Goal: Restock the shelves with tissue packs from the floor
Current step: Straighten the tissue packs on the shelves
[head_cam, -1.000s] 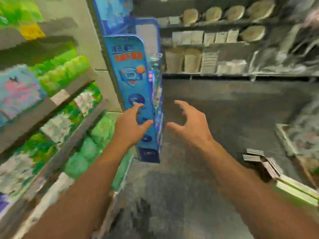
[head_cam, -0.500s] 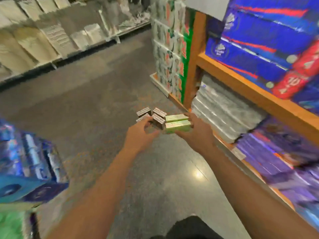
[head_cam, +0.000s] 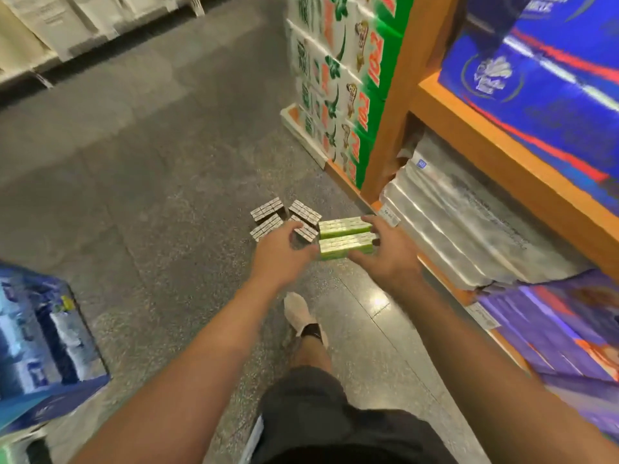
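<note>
Two green tissue packs (head_cam: 345,237) lie side by side on the grey floor close to the orange shelf unit (head_cam: 502,155). Just to their left sit several small silver-grey packs (head_cam: 269,212) in a loose cluster. My left hand (head_cam: 284,256) reaches out with curled fingers, overlapping the silver packs and the left end of the green ones. At the green packs' right end is my right hand (head_cam: 388,252), fingers spread. Both hands hold nothing; I cannot tell whether they touch the packs.
The shelf unit on the right holds silver-wrapped bundles (head_cam: 452,216) at the bottom, blue packs (head_cam: 536,78) above and purple packs (head_cam: 569,329) nearer me. A green-and-white carton stack (head_cam: 335,78) stands beyond. A blue display (head_cam: 43,346) is at the left. My shoe (head_cam: 299,313) steps forward.
The view swung from the left shelves and blue display to the right-hand shelf and floor. Both hands moved out toward the green packs, and a foot has stepped forward.
</note>
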{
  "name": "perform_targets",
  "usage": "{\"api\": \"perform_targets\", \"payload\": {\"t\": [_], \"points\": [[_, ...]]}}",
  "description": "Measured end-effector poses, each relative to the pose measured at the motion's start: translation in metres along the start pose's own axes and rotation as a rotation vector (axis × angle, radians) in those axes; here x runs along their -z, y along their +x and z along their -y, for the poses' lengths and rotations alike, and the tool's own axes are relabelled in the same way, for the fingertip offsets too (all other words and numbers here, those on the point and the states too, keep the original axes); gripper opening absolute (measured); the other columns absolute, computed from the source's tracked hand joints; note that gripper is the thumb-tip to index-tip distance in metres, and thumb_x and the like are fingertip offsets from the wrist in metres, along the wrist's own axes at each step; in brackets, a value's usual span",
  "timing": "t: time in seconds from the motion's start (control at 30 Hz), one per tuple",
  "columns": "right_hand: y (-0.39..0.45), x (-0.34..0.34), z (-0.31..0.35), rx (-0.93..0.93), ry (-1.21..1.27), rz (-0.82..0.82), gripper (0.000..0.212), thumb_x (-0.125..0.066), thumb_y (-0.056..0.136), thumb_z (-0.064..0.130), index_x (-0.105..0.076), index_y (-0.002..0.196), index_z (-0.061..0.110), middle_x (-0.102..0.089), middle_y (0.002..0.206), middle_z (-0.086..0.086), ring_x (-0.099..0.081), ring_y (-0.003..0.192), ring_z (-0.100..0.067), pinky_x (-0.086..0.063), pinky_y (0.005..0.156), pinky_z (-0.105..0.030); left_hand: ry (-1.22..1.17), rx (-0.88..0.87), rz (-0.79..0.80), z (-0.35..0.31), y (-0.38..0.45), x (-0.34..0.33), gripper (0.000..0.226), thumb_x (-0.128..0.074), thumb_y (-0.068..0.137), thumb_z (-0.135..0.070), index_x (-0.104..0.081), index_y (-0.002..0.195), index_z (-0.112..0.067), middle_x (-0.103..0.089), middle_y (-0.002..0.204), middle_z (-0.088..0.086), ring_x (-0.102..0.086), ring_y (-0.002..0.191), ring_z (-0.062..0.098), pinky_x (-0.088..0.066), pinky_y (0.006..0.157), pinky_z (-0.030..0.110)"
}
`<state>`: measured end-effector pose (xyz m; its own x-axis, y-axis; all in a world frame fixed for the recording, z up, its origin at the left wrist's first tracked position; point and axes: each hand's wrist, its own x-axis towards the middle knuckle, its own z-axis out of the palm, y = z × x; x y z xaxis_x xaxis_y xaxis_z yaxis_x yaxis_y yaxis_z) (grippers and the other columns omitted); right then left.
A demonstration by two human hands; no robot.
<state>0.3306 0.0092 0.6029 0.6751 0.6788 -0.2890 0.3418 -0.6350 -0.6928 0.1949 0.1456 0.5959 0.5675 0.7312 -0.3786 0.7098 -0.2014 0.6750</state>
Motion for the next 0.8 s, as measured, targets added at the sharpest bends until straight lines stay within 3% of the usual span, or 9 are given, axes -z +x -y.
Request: {"api": "perform_targets", "payload": {"t": [0.17,0.27,0.4,0.47,0.53,0.63,0.73,0.8], "points": [[0.141,-0.076,0.011,-0.026,-0.107,0.129,0.060,-0.079,0.078,0.033,-0.052,0.132,0.026,-0.066,0.119,-0.001,-0.062,0.105,-0.021,-0.049,0.083,-0.033,0.008,0.127,0.054,0.056,0.153,-0.003,0.055,-0.069,0.083,-0.042,-0.054,0.133,-0.027,-0.062,0.120,-0.001,-0.059,0.106,0.017,-0.042,0.082,0.027],[0.221,-0.151,-0.008,-0.016,-0.160,0.187,0.066,-0.080,0.075,0.039,-0.052,0.133,0.023,-0.067,0.120,-0.004,-0.063,0.105,-0.025,-0.051,0.087,-0.037,0.046,0.194,0.041,0.110,0.233,-0.018,0.048,-0.070,0.084,-0.040,-0.058,0.127,-0.023,-0.064,0.118,0.000,-0.059,0.107,0.018,-0.039,0.080,0.023],[0.319,-0.271,-0.055,-0.011,-0.160,0.291,0.067,-0.081,0.072,0.041,-0.052,0.131,0.025,-0.068,0.116,-0.007,-0.065,0.100,-0.027,-0.054,0.088,-0.041,0.123,0.217,-0.002,0.216,0.334,-0.065,0.046,-0.073,0.081,-0.037,-0.060,0.122,-0.019,-0.069,0.107,0.003,-0.064,0.098,0.022,-0.048,0.079,0.026],[0.357,-0.334,-0.084,0.022,-0.185,0.353,0.067,-0.079,0.076,0.039,-0.051,0.134,0.021,-0.065,0.119,-0.007,-0.063,0.102,-0.026,-0.050,0.089,-0.033,0.219,0.249,0.025,0.274,0.379,-0.100,0.053,-0.071,0.079,-0.044,-0.055,0.123,-0.020,-0.065,0.105,-0.001,-0.063,0.098,0.022,-0.053,0.080,0.033],[0.387,-0.396,-0.113,0.078,-0.213,0.400,0.068,-0.076,0.079,0.043,-0.048,0.137,0.020,-0.063,0.121,-0.005,-0.060,0.108,-0.024,-0.048,0.090,-0.032,0.368,0.323,0.079,0.331,0.417,-0.134,0.063,-0.071,0.080,-0.045,-0.046,0.132,-0.021,-0.059,0.116,0.003,-0.057,0.108,0.027,-0.053,0.083,0.037],[0.418,-0.474,-0.159,0.073,-0.231,0.449,0.069,-0.075,0.081,0.042,-0.042,0.140,0.026,-0.059,0.126,0.000,-0.057,0.112,-0.018,-0.046,0.096,-0.031,0.437,0.383,0.096,0.406,0.461,-0.184,0.077,-0.073,0.081,-0.032,-0.030,0.145,-0.025,-0.036,0.146,0.008,-0.037,0.131,0.034,-0.047,0.100,0.045],[0.434,-0.524,-0.201,0.040,-0.254,0.436,0.074,-0.076,0.081,0.034,-0.035,0.142,0.033,-0.050,0.138,0.002,-0.051,0.121,-0.017,-0.042,0.102,-0.031,0.444,0.428,0.014,0.463,0.493,-0.215,0.088,-0.077,0.078,-0.030,-0.022,0.147,-0.034,-0.013,0.159,0.005,-0.015,0.144,0.034,-0.033,0.111,0.052],[0.434,-0.540,-0.221,0.103,-0.260,0.415,0.075,-0.076,0.081,0.030,-0.035,0.144,0.030,-0.049,0.139,0.002,-0.047,0.116,-0.010,-0.035,0.098,-0.022,0.421,0.422,-0.025,0.488,0.509,-0.227,0.090,-0.078,0.079,-0.026,-0.021,0.148,-0.036,-0.010,0.160,0.006,-0.012,0.146,0.035,-0.030,0.113,0.052]]}}
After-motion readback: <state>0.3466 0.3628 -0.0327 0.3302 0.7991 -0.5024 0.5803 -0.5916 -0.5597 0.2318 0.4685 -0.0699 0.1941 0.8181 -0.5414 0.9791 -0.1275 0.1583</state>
